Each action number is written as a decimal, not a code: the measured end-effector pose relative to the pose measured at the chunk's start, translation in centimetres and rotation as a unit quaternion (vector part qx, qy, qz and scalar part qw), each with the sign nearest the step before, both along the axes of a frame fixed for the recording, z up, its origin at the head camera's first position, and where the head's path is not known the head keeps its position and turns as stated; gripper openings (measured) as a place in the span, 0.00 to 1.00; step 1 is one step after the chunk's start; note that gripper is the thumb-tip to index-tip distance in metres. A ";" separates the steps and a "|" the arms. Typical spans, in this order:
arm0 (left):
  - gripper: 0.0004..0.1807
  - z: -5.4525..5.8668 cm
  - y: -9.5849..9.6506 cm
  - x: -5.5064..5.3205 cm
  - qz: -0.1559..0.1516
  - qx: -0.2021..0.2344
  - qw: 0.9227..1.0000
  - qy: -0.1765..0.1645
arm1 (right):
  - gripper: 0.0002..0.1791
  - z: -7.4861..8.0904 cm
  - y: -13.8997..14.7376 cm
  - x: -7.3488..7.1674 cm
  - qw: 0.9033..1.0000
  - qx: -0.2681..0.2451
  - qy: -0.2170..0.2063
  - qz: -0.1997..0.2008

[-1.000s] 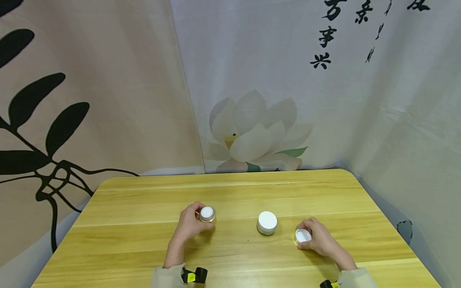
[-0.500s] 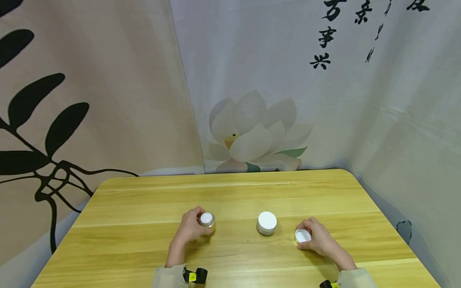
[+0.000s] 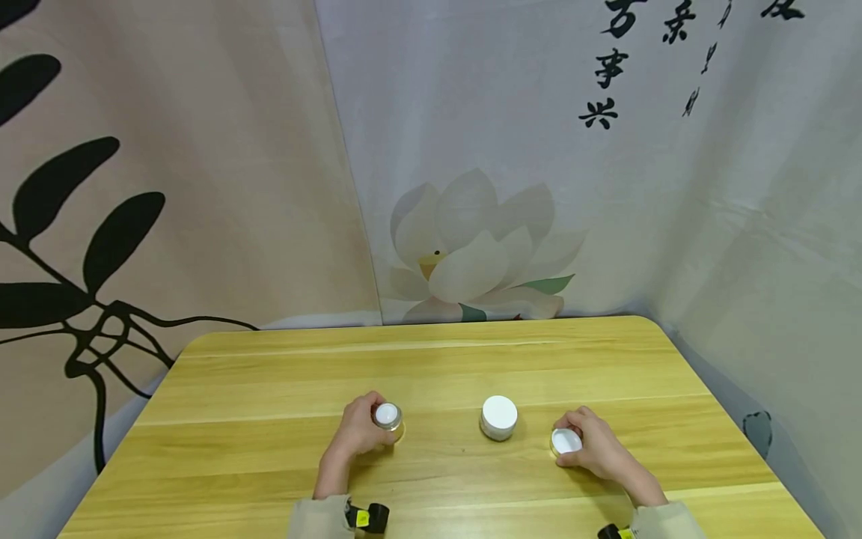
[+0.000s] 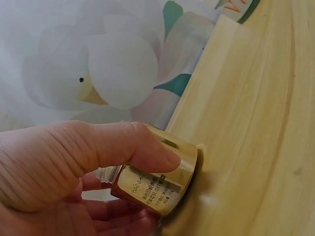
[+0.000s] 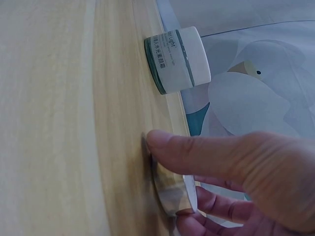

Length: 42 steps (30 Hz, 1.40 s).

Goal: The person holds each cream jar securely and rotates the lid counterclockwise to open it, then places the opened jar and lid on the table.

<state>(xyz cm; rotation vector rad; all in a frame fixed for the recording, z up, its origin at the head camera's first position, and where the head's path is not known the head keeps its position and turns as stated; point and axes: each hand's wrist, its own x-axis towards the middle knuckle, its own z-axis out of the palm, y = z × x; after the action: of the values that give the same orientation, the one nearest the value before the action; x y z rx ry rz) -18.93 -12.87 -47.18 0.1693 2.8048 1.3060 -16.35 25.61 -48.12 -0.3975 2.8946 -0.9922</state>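
Your left hand (image 3: 360, 430) gripped a small, clear-necked gold cylindrical jar (image 4: 170, 184), shiny and dark-printed, on the yellow wooden table (image 3: 444, 490). Your right hand (image 3: 599, 447) pinched a shallow gold round lid (image 3: 567, 441), white face up, there; a white-capped, green-based cylindrical jar (image 3: 499, 418) stood between.

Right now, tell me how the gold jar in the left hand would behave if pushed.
The gold jar is probably stiff: its wall shows no dent where the left hand grips it. Its glossy side might feel slippery. That rounded wall suggests it could roll if knocked over.
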 end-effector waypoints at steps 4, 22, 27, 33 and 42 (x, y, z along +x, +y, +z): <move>0.25 0.0 0.1 0.0 0.001 -0.010 1.000 -0.012 | 0.23 0.0 0.0 -0.1 1.000 0.000 0.001 0.001; 0.34 0.9 7.9 -1.2 -0.132 0.068 0.985 0.092 | 0.24 -0.2 0.0 0.1 1.000 0.001 0.011 -0.010; 0.35 0.0 9.5 -1.7 -0.153 0.086 0.982 0.073 | 0.24 -0.2 0.0 0.1 1.000 0.002 0.010 -0.011; 0.36 -0.6 10.6 -2.0 -0.163 0.091 0.980 0.062 | 0.23 -0.3 0.2 -0.1 1.000 0.001 0.010 -0.002; 0.39 -1.6 12.5 -2.2 -0.177 0.083 0.980 0.041 | 0.23 -0.3 0.2 -0.1 1.000 -0.005 0.009 -0.009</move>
<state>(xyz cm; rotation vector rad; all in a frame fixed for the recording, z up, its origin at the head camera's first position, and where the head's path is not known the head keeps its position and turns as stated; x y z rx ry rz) -21.11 -0.39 -48.78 0.7090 2.5612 1.4634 -16.44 25.80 -48.41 -0.3833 2.9157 -1.0104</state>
